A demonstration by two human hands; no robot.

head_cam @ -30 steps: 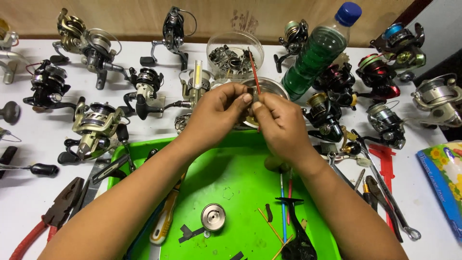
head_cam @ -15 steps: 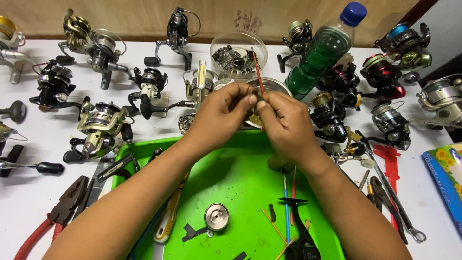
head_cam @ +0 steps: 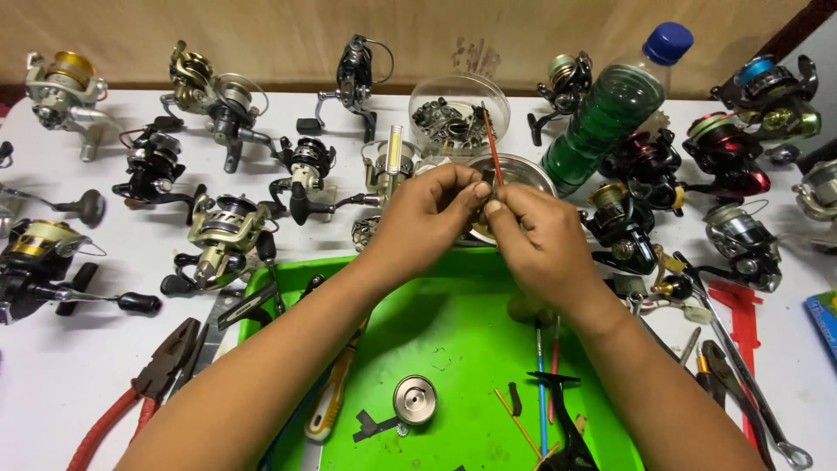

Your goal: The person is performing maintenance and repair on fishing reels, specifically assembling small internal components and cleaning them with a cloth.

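Note:
My left hand (head_cam: 429, 212) and my right hand (head_cam: 540, 237) meet above the far edge of a green tray (head_cam: 453, 336). Their fingertips pinch a small dark part together. My right hand also holds a thin red-handled brush (head_cam: 493, 150) that points up and away. Just behind my hands a small metal bowl (head_cam: 520, 171) stands on the white table. On the tray lie a round silver spool part (head_cam: 414, 399), a small black piece (head_cam: 373, 426), a black reel body (head_cam: 567, 427) and thin sticks.
Several fishing reels (head_cam: 218, 228) stand around the tray on the white table. A clear round container of small parts (head_cam: 453, 115) and a green plastic bottle with a blue cap (head_cam: 615, 109) stand at the back. Red-handled pliers (head_cam: 139, 392) lie at the left, a red caliper (head_cam: 741, 323) at the right.
Both hands have stayed together over the tray's far edge, shifting only slightly. The brush has tilted a little.

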